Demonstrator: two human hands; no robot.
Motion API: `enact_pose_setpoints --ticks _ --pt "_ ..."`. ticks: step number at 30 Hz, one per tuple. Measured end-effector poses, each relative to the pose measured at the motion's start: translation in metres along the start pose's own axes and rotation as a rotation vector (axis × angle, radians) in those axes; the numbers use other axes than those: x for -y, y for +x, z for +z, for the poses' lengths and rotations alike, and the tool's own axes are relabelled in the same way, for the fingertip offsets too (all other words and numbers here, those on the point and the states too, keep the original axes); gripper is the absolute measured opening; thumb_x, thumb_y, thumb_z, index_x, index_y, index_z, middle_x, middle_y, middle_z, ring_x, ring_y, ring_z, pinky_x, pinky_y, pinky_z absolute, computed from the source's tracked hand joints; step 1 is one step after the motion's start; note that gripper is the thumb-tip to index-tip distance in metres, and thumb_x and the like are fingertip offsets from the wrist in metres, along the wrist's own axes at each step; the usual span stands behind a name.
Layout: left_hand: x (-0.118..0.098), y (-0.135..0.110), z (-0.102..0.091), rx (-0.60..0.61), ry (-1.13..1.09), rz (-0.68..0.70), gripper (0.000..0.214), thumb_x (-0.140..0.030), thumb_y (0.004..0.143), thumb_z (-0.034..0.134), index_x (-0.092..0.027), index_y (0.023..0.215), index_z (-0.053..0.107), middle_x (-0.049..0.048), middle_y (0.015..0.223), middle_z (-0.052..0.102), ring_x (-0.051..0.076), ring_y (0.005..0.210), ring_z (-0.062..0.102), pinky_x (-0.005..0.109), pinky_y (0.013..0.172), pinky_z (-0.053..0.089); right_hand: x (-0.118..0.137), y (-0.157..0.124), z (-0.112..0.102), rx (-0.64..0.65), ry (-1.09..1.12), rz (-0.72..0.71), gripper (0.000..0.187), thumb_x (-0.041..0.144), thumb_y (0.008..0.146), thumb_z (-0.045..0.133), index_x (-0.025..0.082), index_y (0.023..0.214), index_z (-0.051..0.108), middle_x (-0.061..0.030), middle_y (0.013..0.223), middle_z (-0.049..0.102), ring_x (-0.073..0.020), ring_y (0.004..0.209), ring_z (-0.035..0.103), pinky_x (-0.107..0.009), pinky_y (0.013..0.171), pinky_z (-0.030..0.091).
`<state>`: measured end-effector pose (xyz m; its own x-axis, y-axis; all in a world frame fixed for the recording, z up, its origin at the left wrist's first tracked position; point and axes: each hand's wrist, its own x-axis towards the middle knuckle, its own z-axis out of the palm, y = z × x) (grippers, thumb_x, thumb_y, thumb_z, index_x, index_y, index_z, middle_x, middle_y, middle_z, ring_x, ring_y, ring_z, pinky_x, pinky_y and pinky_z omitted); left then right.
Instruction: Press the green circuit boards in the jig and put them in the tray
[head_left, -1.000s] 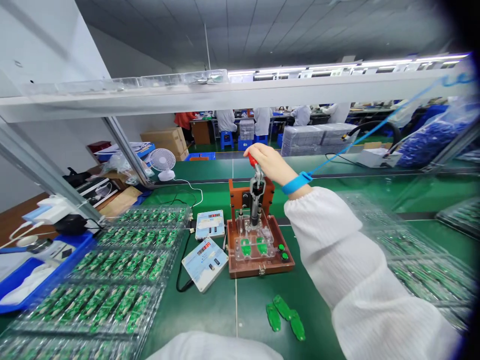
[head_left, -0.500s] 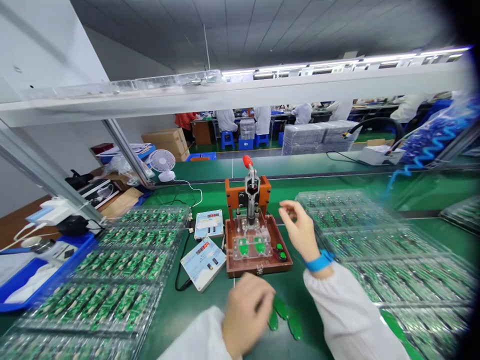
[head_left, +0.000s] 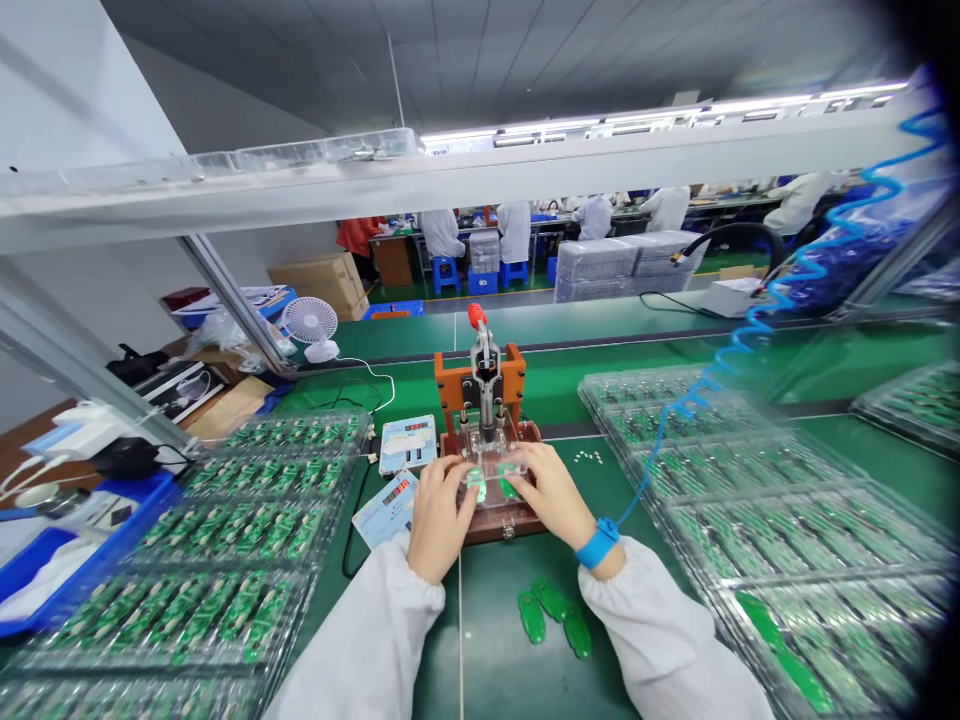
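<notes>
Behind the work area, people in white coats (head_left: 514, 232) sit at a long bench, beyond a white shelf (head_left: 525, 172) that crosses the view. Nearer, a green desk (head_left: 487, 670) carries a wooden fixture box (head_left: 484, 532) at its middle, toward the far edge. An orange frame (head_left: 450, 385) stands upright on the box, bearing a toggle clamp with a raised red handle (head_left: 477, 316).

Both bare hands are at the front of the fixture. On the left side, the left hand (head_left: 442, 508) has its fingertips at a clear plate (head_left: 491, 463), its thumb beside one of two green boards (head_left: 481, 490) there. From the other side, the right hand (head_left: 553, 490) reaches to the same plate, thumb near the second board. Fingers are bent and spread from the thumbs; whether either hand grips anything, I cannot tell.

Three loose green boards (head_left: 532, 618) lie close together between the box and the desk's near edge. Tiny white pieces (head_left: 589, 457) lie to the right of the box, and two boxes with red digits (head_left: 409, 445) sit at its left. Clear trays of boards (head_left: 302, 600) line the desk's left edge; more trays (head_left: 660, 520) fill its right side. A blue wrist strap (head_left: 598, 545) circles the right wrist, joined to a coiled blue cord (head_left: 720, 355).
</notes>
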<state>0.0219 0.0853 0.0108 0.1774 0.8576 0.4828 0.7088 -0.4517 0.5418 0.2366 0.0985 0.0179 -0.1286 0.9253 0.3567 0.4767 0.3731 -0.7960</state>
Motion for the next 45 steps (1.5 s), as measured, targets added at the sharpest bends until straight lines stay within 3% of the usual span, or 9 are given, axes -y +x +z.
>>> enact_pose_setpoints --ticks 5,8,12,16,20,25,28,42,45 --pt "-0.005 -0.011 -0.007 -0.107 -0.143 -0.119 0.019 -0.032 0.098 0.06 -0.021 0.112 0.065 0.0068 0.1 0.07 0.025 0.094 0.066 0.044 0.09 0.051 0.004 -0.014 -0.004 0.072 0.255 0.147 0.024 0.041 0.094 0.063 0.02 0.105 0.067 -0.0058 0.091 0.075 -0.0229 0.086 0.072 -0.037 0.081 0.06" --pt "-0.011 -0.022 -0.007 -0.151 -0.141 -0.109 0.016 -0.036 0.095 0.066 -0.021 0.099 0.063 0.0034 0.088 0.068 0.024 0.087 0.065 0.039 0.082 0.051 0.008 -0.026 -0.003 0.121 0.389 0.192 0.033 0.05 0.091 0.067 0.019 0.102 0.068 -0.0085 0.097 0.076 -0.0232 0.09 0.074 -0.036 0.082 0.061" --pt "-0.024 -0.035 -0.005 -0.098 -0.103 0.106 0.018 -0.034 0.098 0.065 -0.022 0.087 0.058 0.0016 0.085 0.067 0.021 0.083 0.065 0.035 0.078 0.05 0.021 -0.046 0.001 0.158 0.461 0.237 0.037 0.056 0.09 0.069 0.02 0.1 0.07 -0.0073 0.095 0.077 -0.0232 0.09 0.075 -0.036 0.083 0.061" --pt "-0.028 -0.042 -0.004 -0.016 -0.132 0.341 0.004 -0.027 0.1 0.062 -0.023 0.102 0.062 0.0023 0.095 0.071 0.02 0.09 0.069 0.032 0.082 0.054 0.03 -0.069 -0.008 0.112 0.383 0.299 0.03 0.049 0.09 0.07 0.02 0.094 0.07 -0.0014 0.078 0.074 -0.0193 0.074 0.073 -0.03 0.073 0.059" --pt "-0.022 -0.045 -0.002 0.033 -0.141 0.425 0.027 -0.027 0.101 0.057 -0.025 0.128 0.061 0.0055 0.116 0.073 0.023 0.11 0.069 0.035 0.095 0.056 0.023 -0.098 -0.061 -0.012 0.202 0.353 0.024 0.045 0.092 0.065 0.022 0.096 0.07 -0.0011 0.083 0.073 -0.0192 0.078 0.07 -0.03 0.073 0.056" --pt "-0.016 -0.048 0.004 0.022 -0.172 0.342 0.026 -0.028 0.102 0.055 -0.026 0.127 0.061 0.0059 0.12 0.072 0.023 0.114 0.068 0.035 0.098 0.057 -0.022 -0.128 -0.156 -0.3 -0.109 0.47 0.033 0.052 0.091 0.058 0.023 0.106 0.063 -0.008 0.101 0.072 -0.0274 0.098 0.068 -0.041 0.085 0.053" --pt "-0.016 -0.05 0.006 0.047 -0.168 0.343 0.026 -0.03 0.103 0.055 -0.026 0.128 0.061 0.0058 0.12 0.072 0.022 0.113 0.069 0.034 0.097 0.059 -0.048 -0.141 -0.184 -0.31 -0.232 0.531 0.035 0.054 0.087 0.056 0.023 0.101 0.063 -0.0073 0.088 0.072 -0.028 0.085 0.068 -0.041 0.075 0.053" --pt "-0.016 -0.048 0.005 0.034 -0.133 0.364 0.022 -0.029 0.105 0.053 -0.025 0.124 0.063 0.0041 0.116 0.076 0.02 0.105 0.074 0.031 0.094 0.061 -0.069 -0.123 -0.196 -0.109 -0.425 0.497 0.029 0.038 0.083 0.064 0.026 0.105 0.077 -0.0071 0.099 0.076 -0.025 0.077 0.072 -0.038 0.072 0.058" --pt "-0.015 -0.049 0.005 0.036 -0.139 0.375 0.021 -0.027 0.105 0.053 -0.025 0.122 0.065 0.0042 0.115 0.076 0.02 0.106 0.074 0.031 0.094 0.06 -0.075 -0.113 -0.189 -0.111 -0.456 0.481 0.024 0.035 0.082 0.064 0.023 0.101 0.075 -0.0033 0.082 0.071 -0.0221 0.069 0.069 -0.034 0.068 0.055"
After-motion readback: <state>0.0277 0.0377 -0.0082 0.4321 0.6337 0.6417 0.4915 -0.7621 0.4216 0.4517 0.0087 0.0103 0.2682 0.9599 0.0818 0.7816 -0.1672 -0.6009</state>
